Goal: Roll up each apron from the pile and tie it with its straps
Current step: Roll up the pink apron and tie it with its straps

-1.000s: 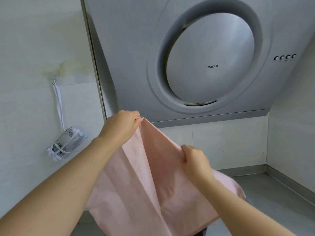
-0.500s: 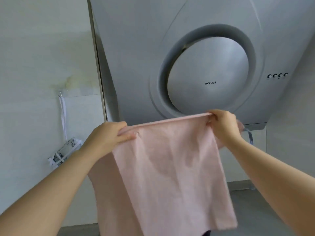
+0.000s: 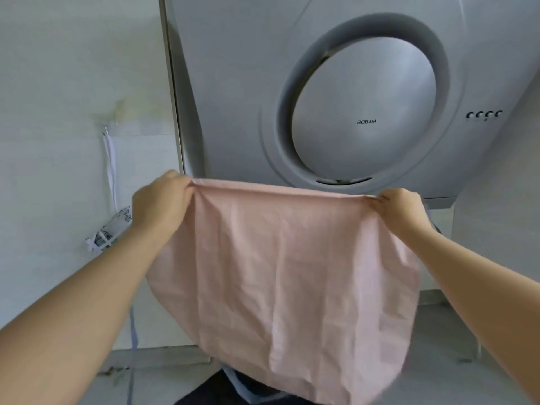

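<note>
A pale pink apron (image 3: 286, 282) hangs spread out in the air in front of me, its top edge stretched level. My left hand (image 3: 159, 204) grips the top left corner. My right hand (image 3: 401, 210) pinches the top right corner. A thin grey-blue strap (image 3: 133, 331) dangles below my left forearm, and a bit of strap (image 3: 435, 225) shows behind my right wrist. Dark cloth (image 3: 233, 390) lies under the apron's lower edge, mostly hidden.
A grey range hood (image 3: 362, 112) with a round panel fills the wall behind the apron. A rolled patterned apron (image 3: 108, 233) hangs by a white strap from a hook on the left wall. The grey counter (image 3: 438, 346) runs along the bottom.
Both hands have pulled apart and the apron's top edge is stretched wider and level. The right hand moved right and slightly up along the edge; the cloth hangs flatter.
</note>
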